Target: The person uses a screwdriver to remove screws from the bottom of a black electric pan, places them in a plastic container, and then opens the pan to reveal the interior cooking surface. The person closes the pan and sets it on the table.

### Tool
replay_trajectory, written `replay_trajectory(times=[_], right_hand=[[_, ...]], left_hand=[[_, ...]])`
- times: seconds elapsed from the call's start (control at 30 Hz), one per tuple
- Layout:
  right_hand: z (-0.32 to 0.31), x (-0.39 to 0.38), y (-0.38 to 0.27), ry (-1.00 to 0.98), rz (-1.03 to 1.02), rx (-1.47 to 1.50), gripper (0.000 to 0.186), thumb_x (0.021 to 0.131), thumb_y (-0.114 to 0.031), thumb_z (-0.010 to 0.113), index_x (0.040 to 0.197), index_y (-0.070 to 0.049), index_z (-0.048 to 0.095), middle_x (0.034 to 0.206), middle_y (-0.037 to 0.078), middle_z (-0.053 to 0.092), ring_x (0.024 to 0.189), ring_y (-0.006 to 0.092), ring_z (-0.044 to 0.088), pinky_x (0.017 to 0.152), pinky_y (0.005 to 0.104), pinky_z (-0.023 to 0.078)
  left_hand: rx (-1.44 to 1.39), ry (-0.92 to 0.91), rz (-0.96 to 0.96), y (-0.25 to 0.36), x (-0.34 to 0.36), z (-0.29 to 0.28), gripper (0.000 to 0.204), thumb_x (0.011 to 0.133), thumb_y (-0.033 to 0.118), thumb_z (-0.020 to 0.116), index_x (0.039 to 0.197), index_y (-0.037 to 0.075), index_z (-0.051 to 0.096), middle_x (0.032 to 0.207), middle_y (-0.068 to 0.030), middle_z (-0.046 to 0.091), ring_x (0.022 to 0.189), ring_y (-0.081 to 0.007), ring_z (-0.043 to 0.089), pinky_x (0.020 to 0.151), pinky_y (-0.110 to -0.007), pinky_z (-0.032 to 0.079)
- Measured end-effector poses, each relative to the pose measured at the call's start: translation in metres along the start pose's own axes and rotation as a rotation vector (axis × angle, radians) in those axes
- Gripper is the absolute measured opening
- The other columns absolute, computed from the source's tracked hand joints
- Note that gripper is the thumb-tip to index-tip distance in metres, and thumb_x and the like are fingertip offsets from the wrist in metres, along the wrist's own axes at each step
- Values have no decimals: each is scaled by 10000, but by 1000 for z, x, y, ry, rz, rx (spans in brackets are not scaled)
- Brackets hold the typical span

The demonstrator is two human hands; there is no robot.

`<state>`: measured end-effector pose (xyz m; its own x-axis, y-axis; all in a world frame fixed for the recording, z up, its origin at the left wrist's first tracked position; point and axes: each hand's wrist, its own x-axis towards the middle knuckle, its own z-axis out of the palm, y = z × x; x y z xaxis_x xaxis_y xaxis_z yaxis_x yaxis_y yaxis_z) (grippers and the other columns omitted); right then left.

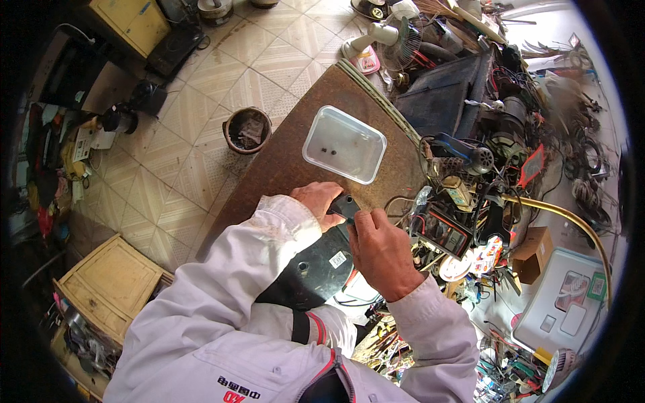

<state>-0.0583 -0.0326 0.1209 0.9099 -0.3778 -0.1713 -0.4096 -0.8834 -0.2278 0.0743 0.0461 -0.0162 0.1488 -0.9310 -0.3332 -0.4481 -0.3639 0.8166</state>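
Just below the clear plastic tub point(359, 138), my left hand point(317, 200) grips a small black part point(345, 206) with a round hole near its end. Close against that part, my right hand point(381, 252) is closed, its fingers bunched near the part's lower right side. What the right fingers pinch is hidden behind them. A larger smooth black shell point(302, 279) with a white label and a round hole lies under my hands, close to my body. Inside the tub are a few tiny dark pieces point(329, 152).
The tub stands on a rust-brown tabletop point(282, 148). Left of it, a round bucket point(232, 131) sits on the tiled floor. Tools, cables and a meter-like device point(440, 232) crowd the right side. A fan point(403, 43) stands at the back, a wooden cabinet point(111, 285) at lower left.
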Motion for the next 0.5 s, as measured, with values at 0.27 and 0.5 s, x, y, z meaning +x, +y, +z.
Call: replay_trajectory(times=[0.27,0.5], right_hand=[[-1,-3,-3,-17,12,-105,103,902,-170,681,905,-98,607,767,104,576,546,302,646,461,418,507],[3,4,-1,111,-92,-9,97,868,-132,686,937,-88,635,815,126,571,564,322,634,479,447,492]], left_hand=[[-12,4,6,-3,2,4,648,818,250,819,1376,45,562,1430,-153,581,1302,-347,564,1093,-465,460],[-5,10,7,-2,1,4,639,814,207,814,1379,51,560,1436,-151,577,1323,-342,550,1109,-466,448]])
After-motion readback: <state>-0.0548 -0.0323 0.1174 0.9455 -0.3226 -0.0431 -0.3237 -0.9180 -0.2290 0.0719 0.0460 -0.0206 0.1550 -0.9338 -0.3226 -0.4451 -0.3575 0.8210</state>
